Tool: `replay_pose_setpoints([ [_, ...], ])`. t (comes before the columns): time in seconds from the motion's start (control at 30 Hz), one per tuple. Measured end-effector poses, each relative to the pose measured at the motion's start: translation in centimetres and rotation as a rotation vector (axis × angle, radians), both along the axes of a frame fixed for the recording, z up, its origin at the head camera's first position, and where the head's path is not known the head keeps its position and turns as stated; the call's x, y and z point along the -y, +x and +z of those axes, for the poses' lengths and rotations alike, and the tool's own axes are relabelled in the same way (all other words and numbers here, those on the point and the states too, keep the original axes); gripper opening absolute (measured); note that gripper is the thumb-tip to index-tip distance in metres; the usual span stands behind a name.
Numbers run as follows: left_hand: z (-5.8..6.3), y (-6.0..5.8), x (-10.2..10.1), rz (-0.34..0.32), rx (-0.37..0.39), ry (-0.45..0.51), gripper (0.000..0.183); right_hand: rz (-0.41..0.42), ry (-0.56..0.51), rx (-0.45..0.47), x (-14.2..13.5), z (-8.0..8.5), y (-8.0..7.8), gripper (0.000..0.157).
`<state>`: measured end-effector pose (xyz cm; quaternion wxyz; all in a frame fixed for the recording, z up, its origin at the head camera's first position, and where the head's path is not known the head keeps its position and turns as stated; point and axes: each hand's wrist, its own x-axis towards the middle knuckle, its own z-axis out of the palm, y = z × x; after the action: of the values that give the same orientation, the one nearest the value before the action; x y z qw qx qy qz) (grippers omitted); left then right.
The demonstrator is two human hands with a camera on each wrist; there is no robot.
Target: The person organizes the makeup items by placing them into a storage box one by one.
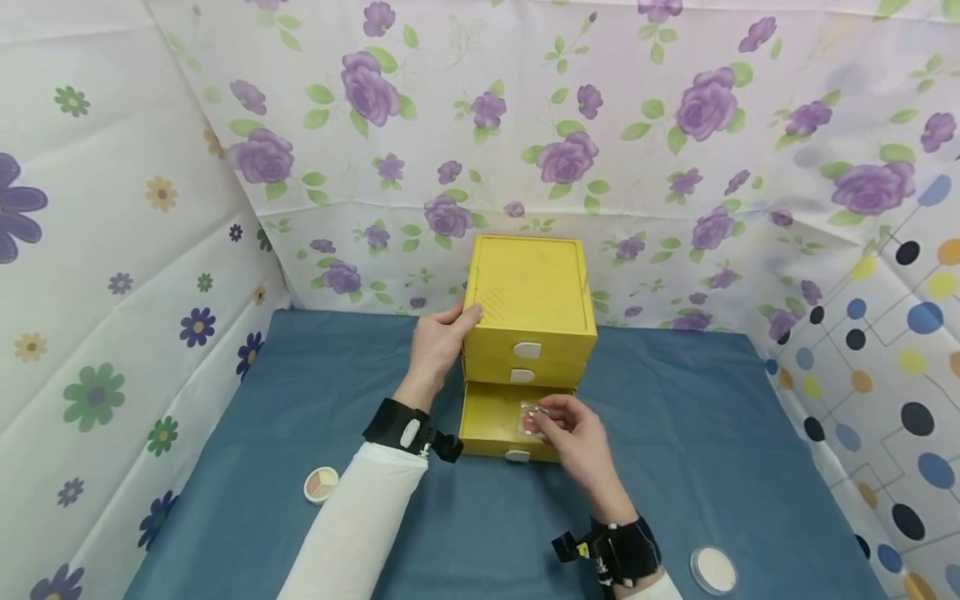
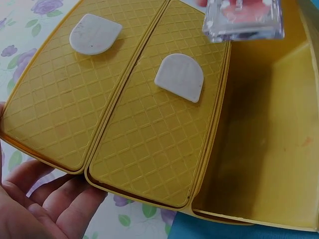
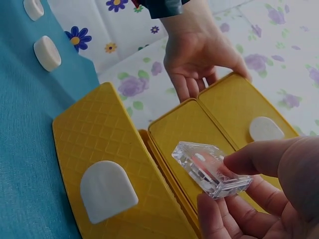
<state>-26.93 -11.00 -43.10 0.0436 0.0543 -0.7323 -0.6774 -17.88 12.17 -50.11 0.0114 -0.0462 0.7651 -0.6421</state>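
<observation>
A yellow drawer unit (image 1: pixel 531 287) with white pull tabs stands against the back cloth. Its lowest drawer (image 1: pixel 487 417) is pulled out, and the two drawers above it are in. My left hand (image 1: pixel 438 346) holds the unit's upper left side, thumb at the top edge and fingers bent along the side. My right hand (image 1: pixel 581 433) pinches a clear square compact (image 3: pixel 212 169) with pink inside between thumb and fingers, above the pulled-out drawer. In the left wrist view the compact's lower edge shows at the top, and the drawer's inner floor (image 2: pixel 269 149) is bare.
A round compact with several tan shades (image 1: pixel 321 485) lies on the blue cloth (image 1: pixel 705 433) left of my left forearm. A round white-topped container (image 1: pixel 713 571) is by my right wrist. Floral cloth walls (image 1: pixel 487 167) enclose the back and sides.
</observation>
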Motion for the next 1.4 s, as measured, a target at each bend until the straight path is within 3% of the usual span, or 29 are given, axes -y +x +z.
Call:
replay_pose_setpoints([
  [0.33,0.1,0.0,0.0,0.012,0.001,-0.015,0.062,0.042,0.051,-0.015,1.6,0.3,-0.9,0.017],
  [0.63,0.2,0.1,0.0,0.014,-0.005,-0.032,0.063,0.062,0.056,-0.004,2.3,-0.5,-1.3,0.017],
  [0.77,0.2,0.0,0.0,0.017,-0.008,-0.034,0.063,0.075,0.108,0.012,2.6,-0.7,-1.7,0.017],
  [0.97,0.1,-0.1,0.1,0.018,-0.001,-0.019,0.064,0.152,0.244,0.024,3.2,-0.7,-2.4,0.020],
  [1.4,0.5,0.2,0.2,0.007,0.015,0.010,0.065,0.322,0.275,0.137,4.7,-1.2,-3.8,0.025],
])
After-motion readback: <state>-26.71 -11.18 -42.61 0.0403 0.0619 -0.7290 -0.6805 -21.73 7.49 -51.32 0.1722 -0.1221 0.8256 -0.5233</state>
